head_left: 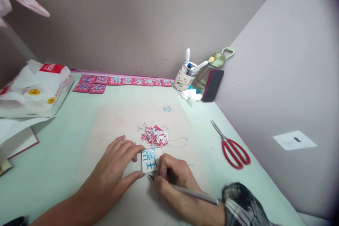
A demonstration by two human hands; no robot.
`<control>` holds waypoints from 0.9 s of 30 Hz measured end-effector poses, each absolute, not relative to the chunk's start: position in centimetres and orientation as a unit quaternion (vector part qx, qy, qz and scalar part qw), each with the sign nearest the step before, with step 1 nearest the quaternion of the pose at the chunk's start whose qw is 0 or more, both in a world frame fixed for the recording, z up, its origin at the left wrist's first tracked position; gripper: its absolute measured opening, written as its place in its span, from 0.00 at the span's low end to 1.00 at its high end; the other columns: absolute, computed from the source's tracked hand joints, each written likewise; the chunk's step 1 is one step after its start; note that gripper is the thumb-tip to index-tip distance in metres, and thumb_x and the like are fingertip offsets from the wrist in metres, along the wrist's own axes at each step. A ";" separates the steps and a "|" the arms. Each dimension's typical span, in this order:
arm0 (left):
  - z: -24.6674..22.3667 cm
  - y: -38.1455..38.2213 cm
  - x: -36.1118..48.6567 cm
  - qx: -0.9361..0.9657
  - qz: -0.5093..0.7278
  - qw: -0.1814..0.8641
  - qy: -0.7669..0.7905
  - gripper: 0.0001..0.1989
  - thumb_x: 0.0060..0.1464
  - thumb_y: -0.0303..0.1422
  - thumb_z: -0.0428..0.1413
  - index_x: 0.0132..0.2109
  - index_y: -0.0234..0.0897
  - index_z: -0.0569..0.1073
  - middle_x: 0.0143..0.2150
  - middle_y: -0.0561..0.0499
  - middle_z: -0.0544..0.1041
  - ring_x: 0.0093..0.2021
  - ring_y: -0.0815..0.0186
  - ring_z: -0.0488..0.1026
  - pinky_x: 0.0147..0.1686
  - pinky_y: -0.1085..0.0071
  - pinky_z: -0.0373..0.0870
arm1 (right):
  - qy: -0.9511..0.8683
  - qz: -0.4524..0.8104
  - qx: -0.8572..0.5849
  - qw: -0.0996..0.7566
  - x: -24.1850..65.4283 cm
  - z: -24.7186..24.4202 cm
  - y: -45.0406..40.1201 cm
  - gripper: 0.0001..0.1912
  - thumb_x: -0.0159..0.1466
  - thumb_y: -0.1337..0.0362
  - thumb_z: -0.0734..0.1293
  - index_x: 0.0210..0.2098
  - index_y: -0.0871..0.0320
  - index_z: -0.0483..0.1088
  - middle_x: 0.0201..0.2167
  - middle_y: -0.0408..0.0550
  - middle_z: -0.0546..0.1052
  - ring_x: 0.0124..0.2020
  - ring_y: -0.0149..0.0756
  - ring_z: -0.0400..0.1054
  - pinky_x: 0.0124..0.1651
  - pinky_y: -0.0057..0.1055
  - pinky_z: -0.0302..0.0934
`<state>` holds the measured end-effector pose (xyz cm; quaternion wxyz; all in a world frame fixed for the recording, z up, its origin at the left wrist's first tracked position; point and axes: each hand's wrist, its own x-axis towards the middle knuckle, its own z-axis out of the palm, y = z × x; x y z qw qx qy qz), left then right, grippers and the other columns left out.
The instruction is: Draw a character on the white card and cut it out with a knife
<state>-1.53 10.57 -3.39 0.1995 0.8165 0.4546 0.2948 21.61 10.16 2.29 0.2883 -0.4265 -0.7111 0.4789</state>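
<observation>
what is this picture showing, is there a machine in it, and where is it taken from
There is no machine here: these are one person's two bare hands, seen by a camera worn on the head, looking forward and down. The left hand is spread at the left edge of a small white card with blue marks. The right hand holds a slim silver tool, its pointed tip near the card's lower edge. Just beyond lies a pile of red and white scraps. On the pale green table are also red-handled scissors to the right, a row of red tiles at the back, a cup of pens, and a white package to the left.
</observation>
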 end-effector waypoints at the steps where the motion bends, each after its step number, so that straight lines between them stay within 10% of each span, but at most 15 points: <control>1: -3.3 10.6 -1.6 0.820 0.294 0.197 0.450 0.19 0.64 0.35 0.60 0.60 0.48 0.67 0.45 0.52 0.76 0.50 0.55 0.74 0.67 0.45 0.60 | -0.682 0.501 -0.440 0.300 21.7 2.2 10.2 0.10 0.62 0.68 0.62 0.28 0.53 0.55 0.25 0.38 0.62 0.27 0.31 0.54 0.29 0.29 0.49; 7: -3.0 10.4 -1.5 0.809 0.302 0.208 0.460 0.27 0.69 0.30 0.49 0.71 0.51 0.55 0.51 0.51 0.77 0.57 0.56 0.74 0.70 0.45 0.57 | -0.571 0.528 -0.471 0.416 22.0 1.7 11.2 0.11 0.66 0.62 0.66 0.29 0.53 0.61 0.27 0.40 0.68 0.31 0.35 0.60 0.34 0.32 0.56; 19: -3.6 9.7 -0.9 0.807 0.315 0.166 0.471 0.35 0.41 0.35 0.75 0.50 0.45 0.62 0.50 0.49 0.73 0.60 0.46 0.70 0.69 0.35 0.53 | -0.566 0.511 -0.501 0.410 22.1 1.6 10.7 0.13 0.65 0.59 0.68 0.28 0.53 0.60 0.25 0.39 0.66 0.29 0.34 0.58 0.33 0.31 0.56; 27: -3.2 9.0 -0.1 0.824 0.305 0.163 0.449 0.19 0.55 0.26 0.60 0.51 0.45 0.65 0.53 0.48 0.74 0.67 0.51 0.66 0.72 0.40 0.48 | -0.649 0.486 -0.468 0.352 21.4 2.9 10.6 0.10 0.65 0.63 0.66 0.29 0.53 0.61 0.26 0.40 0.68 0.28 0.33 0.60 0.32 0.31 0.56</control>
